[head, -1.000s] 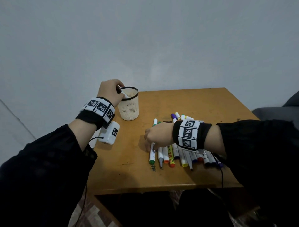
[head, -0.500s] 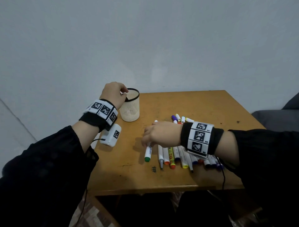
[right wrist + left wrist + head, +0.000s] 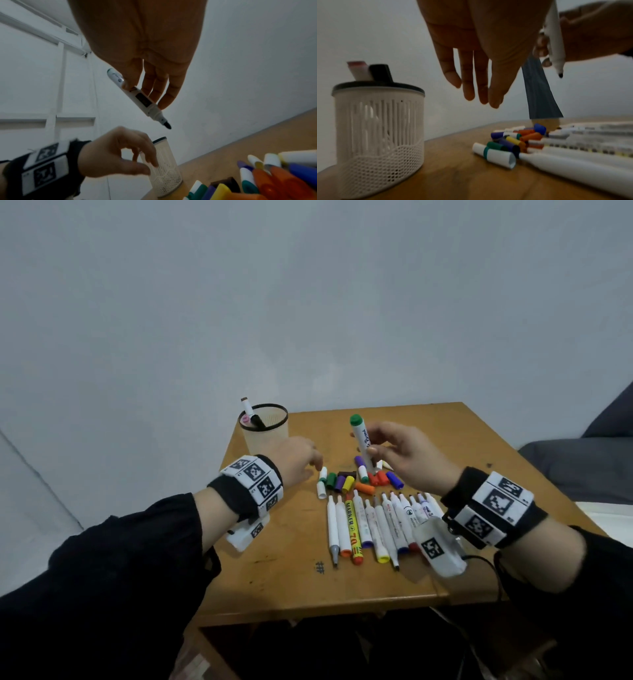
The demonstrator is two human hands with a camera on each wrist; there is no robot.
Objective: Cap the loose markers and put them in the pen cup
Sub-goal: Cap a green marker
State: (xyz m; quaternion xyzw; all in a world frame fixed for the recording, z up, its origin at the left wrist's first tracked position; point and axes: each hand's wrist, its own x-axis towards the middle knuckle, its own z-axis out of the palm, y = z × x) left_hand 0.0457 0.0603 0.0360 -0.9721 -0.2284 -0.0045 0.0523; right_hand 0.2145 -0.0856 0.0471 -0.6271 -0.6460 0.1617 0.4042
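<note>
A white mesh pen cup (image 3: 264,436) with a black rim stands at the table's back left, with two capped markers (image 3: 249,413) inside. My right hand (image 3: 373,447) grips a white marker with a green end (image 3: 360,440) upright, its bare dark tip (image 3: 167,125) pointing down over the caps. Loose caps (image 3: 359,481) in several colours lie in a pile mid-table. My left hand (image 3: 313,465) hovers with relaxed fingers over the pile's left edge and holds nothing. Its fingers (image 3: 476,93) hang just above a white and green cap (image 3: 494,155). A row of uncapped markers (image 3: 376,525) lies nearer me.
The wooden table (image 3: 291,583) is small, with its front edge close to me. A grey cushion (image 3: 582,467) sits beyond the right edge. A plain wall stands behind the table. A small scribble (image 3: 320,566) marks the wood in front of the marker row.
My left hand left the cup rim and came right toward the caps. My right hand lifted the green-ended marker off the row and holds it upright. The head view tilted.
</note>
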